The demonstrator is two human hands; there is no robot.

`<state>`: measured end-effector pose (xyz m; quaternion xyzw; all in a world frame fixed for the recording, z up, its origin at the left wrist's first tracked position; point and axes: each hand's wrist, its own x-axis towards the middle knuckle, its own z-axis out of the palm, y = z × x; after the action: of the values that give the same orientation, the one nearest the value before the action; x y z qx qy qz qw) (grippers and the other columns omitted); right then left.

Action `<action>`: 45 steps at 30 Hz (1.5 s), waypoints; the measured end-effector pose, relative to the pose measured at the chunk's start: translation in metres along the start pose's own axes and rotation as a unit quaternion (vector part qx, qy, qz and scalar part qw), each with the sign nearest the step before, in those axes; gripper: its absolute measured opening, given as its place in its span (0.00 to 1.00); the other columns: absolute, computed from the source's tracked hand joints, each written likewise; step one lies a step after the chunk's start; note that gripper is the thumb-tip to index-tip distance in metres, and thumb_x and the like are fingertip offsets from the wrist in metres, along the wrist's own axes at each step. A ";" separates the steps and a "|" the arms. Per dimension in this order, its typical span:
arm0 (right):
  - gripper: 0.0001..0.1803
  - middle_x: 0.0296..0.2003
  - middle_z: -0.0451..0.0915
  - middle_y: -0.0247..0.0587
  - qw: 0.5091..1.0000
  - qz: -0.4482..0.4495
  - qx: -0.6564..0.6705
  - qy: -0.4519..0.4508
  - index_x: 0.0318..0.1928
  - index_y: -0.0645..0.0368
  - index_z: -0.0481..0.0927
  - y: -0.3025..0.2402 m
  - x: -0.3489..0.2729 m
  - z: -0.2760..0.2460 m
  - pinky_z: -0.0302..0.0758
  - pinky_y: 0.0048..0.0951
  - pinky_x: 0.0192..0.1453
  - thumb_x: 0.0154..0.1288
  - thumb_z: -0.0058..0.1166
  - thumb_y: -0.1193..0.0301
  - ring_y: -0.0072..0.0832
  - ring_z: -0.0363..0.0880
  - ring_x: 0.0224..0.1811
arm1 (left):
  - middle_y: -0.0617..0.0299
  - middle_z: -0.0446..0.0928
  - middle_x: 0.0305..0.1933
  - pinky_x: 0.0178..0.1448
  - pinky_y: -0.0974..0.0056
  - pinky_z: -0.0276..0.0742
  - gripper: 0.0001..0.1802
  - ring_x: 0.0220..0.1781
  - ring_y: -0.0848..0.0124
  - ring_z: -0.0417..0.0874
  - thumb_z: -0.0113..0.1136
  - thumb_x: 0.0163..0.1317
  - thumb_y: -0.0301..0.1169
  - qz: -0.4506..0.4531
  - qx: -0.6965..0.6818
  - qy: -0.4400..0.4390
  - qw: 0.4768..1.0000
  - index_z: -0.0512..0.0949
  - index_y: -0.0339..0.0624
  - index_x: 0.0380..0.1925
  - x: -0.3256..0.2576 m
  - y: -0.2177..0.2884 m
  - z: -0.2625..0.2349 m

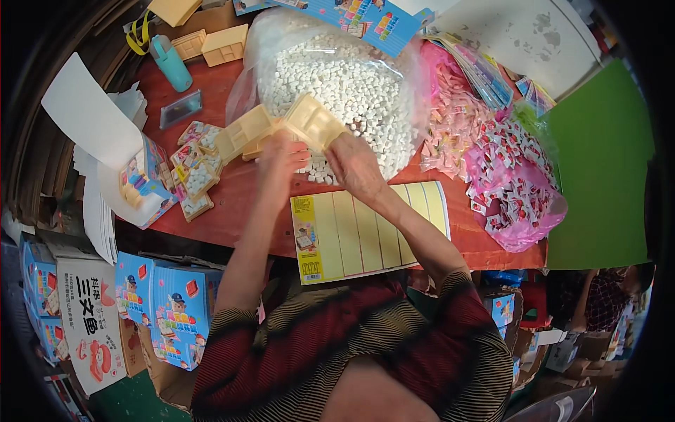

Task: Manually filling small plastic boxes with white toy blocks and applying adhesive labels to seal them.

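One head-worn fisheye view looks steeply down, close over the red table (239,204); its rim is probably bent by distortion.

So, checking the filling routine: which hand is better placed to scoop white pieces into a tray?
Probably the right hand: its cream tray already tilts against the white pieces.
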<state>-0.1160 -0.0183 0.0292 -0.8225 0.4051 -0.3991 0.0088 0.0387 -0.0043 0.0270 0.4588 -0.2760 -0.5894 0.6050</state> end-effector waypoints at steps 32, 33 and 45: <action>0.09 0.21 0.70 0.32 0.804 0.403 0.435 0.049 0.33 0.60 0.69 0.081 0.032 0.056 0.63 0.17 0.27 0.48 0.50 0.73 0.17 0.65 0.23 | 0.56 0.66 0.45 0.42 0.61 0.71 0.21 0.43 0.64 0.71 0.43 0.57 0.36 -0.067 -0.238 0.149 0.957 0.58 0.40 0.49 0.066 -0.069 0.061; 0.09 0.23 0.71 0.33 0.786 0.377 0.480 0.095 0.34 0.61 0.69 0.081 0.026 0.061 0.64 0.17 0.30 0.51 0.48 0.71 0.17 0.65 0.25 | 0.56 0.66 0.45 0.42 0.61 0.71 0.21 0.43 0.64 0.71 0.43 0.57 0.36 -0.070 -0.237 0.140 0.959 0.58 0.40 0.49 0.063 -0.066 0.071; 0.24 0.48 0.63 0.53 0.969 0.232 0.070 -0.040 0.50 0.63 0.61 0.051 0.035 0.048 0.49 0.31 0.59 0.58 0.35 0.59 0.44 0.56 0.55 | 0.58 0.62 0.50 0.54 0.59 0.63 0.21 0.54 0.64 0.63 0.35 0.60 0.41 -0.165 -0.329 -0.067 0.928 0.57 0.44 0.50 0.070 -0.071 0.067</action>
<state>-0.1055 -0.0908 0.0018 -0.7187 0.5554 -0.3799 0.1750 -0.0418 -0.0791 -0.0217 0.2325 -0.0273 -0.7677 0.5965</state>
